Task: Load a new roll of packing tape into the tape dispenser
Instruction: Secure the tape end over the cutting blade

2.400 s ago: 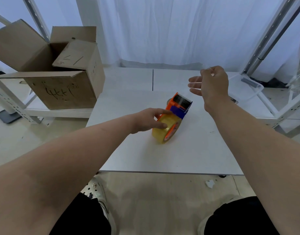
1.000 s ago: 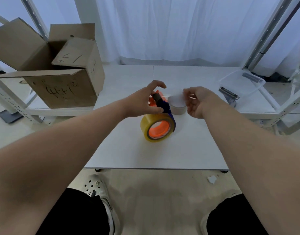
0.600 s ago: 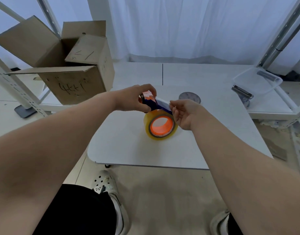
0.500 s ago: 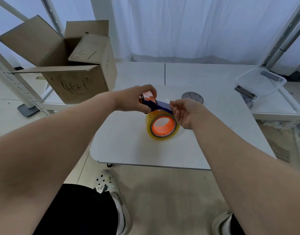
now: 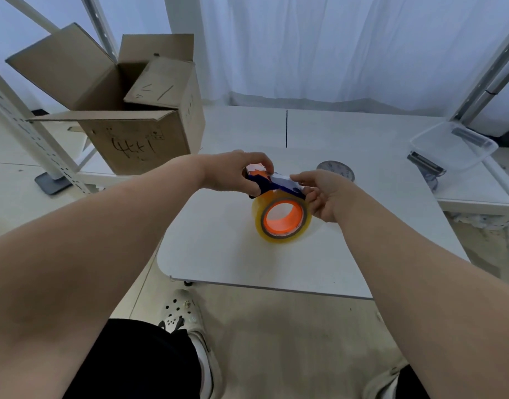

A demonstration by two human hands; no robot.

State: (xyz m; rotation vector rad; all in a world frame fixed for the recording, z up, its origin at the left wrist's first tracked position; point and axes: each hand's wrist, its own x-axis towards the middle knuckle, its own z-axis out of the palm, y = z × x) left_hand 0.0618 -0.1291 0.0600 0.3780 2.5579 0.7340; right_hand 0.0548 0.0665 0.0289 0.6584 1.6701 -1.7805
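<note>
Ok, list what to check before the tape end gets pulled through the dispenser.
1. Roll seated: ok. The tape roll sits round the orange hub.
2. Dispenser steadied: ok. The left hand grips the dispenser at its top.
3. Support: ok. The roll appears to rest on the table.
4. Front end held: ok. The right hand pinches the dispenser's front.
5. Tape end found: cannot tell; clear tape does not show.
6. Threading path: cannot tell; fingers hide it.
</note>
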